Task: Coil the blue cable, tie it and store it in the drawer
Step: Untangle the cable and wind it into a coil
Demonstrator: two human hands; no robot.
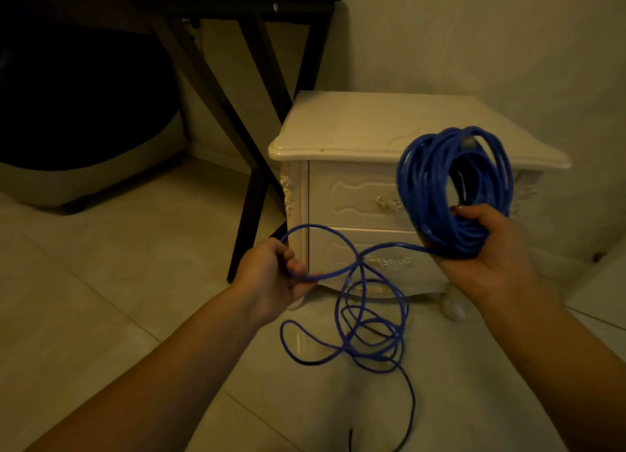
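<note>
Right hand grips coiled blue cable before cream nightstand, both drawers shut. Left hand pinches a loose strand; slack lies tangled on tiled floor.

Blue cable, cream nightstand with wavy carved drawers
</note>
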